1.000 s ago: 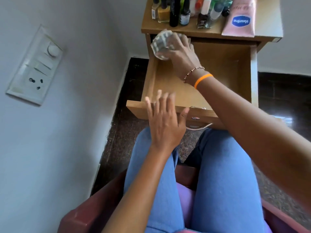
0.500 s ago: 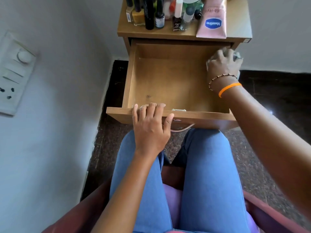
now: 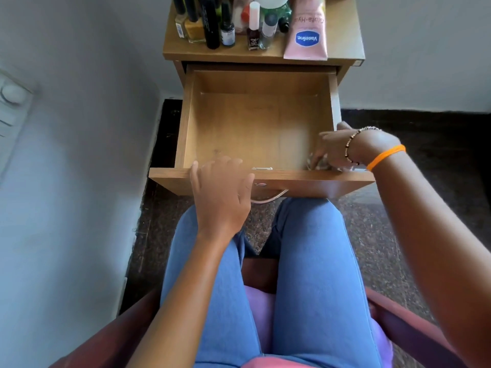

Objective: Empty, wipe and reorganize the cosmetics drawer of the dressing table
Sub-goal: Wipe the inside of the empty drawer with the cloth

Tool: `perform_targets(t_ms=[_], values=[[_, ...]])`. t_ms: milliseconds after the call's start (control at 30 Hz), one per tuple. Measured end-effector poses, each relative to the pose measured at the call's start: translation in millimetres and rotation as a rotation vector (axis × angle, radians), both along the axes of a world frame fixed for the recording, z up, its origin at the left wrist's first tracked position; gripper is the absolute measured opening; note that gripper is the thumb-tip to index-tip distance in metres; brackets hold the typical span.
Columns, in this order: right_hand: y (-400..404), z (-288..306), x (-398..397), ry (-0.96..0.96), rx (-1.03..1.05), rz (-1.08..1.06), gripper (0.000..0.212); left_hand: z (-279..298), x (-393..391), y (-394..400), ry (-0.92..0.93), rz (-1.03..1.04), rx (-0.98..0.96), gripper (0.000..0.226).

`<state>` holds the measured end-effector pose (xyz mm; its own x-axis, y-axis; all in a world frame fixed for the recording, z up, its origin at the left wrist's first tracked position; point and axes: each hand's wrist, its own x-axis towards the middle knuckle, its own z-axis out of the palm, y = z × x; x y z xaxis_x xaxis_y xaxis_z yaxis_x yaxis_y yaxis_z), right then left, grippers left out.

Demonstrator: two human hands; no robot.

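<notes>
While the seated person leans over the pulled-out drawer, the scene reads near to far as follows
Lap: blue denim trousers [image 3: 305, 274] on a dark red chair [image 3: 414, 328] with a purple cushion [image 3: 261, 306], directly below the drawer front
Left hand [image 3: 220, 195]: fingers curled over the top edge of the drawer front, left of centre, gripping it; thumb on the outer face just beside the curved metal drawer handle [image 3: 268, 198]
Drawer: light brown wooden drawer [image 3: 239, 128] drawn fully out toward the knees; its floor holds only the cloth and the right hand
Right hand [image 3: 337, 150]: reached into the near right corner of the drawer, fingers bent down onto the patterned pale wiping cloth [image 3: 320, 163] and grasping it; wrist wears a beaded bracelet [image 3: 350, 144] and an orange band [image 3: 385, 156]
Cloth: bunched under the right hand against the inside of the drawer front, mostly hidden and blurred
Table top: brown wooden dressing table top [image 3: 342, 35] behind the drawer, carrying a pink Vaseline tube [image 3: 307, 33] lying flat on the right and a cluster of upright nail polish bottles [image 3: 252, 30] and a tall black tube [image 3: 210, 25] on the left
Left wall: white switch panel [image 3: 10, 102] at the picture's edge
</notes>
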<state>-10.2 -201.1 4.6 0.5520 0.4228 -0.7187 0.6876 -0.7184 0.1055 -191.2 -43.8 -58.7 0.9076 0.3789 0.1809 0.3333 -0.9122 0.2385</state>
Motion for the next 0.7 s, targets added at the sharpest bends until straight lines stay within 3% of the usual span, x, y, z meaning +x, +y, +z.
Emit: perform_targets(t_ms=[33,100,200,233,333,400,467,533,600,633,700], values=[[7.7,10.0,-1.0,0.086,-0.099,0.039,0.043,-0.3,-0.2,0.1,-0.001,0.0,0.004,0.042],[28.5,21.3,12.5,0.063,-0.116,-0.019,0.046,-0.8,-0.6,0.7,-0.005,-0.003,0.007,0.043],[50.5,6.1,41.3,-0.092,0.156,-0.167,0.048,-0.4,-0.2,1.1,-0.021,0.0,0.011,0.044],[55.2,-9.8,48.4,-0.145,0.238,-0.269,0.046,0.0,0.2,1.1,-0.019,0.0,0.016,0.044],[87.6,-45.3,49.7,-0.249,0.555,-0.887,0.049,-0.7,-0.8,-0.2,-0.01,0.004,0.024,0.043],[112.2,-53.9,45.1,-0.247,0.722,-1.091,0.044,-2.6,-1.6,-1.2,-0.008,0.009,0.027,0.042],[140.5,-45.7,39.7,-0.116,0.77,-1.041,0.04,-4.1,-1.8,-2.1,-0.008,0.02,0.038,0.042],[162.4,-50.9,27.2,0.109,0.654,-0.834,0.04,-5.4,-1.0,-1.7,-0.019,0.03,0.041,0.042],[183.5,-57.9,17.8,0.495,0.733,-1.119,0.053,-6.5,-0.9,-1.6,-0.036,0.028,0.037,0.041],[191.1,-55.9,8.7,0.523,0.716,-0.962,0.049,-6.8,-1.4,-2.1,-0.045,0.025,0.039,0.041],[196.1,-56.7,2.5,0.207,0.672,-0.42,0.041,-7.7,-1.9,-3.0,-0.057,0.025,0.046,0.039]])
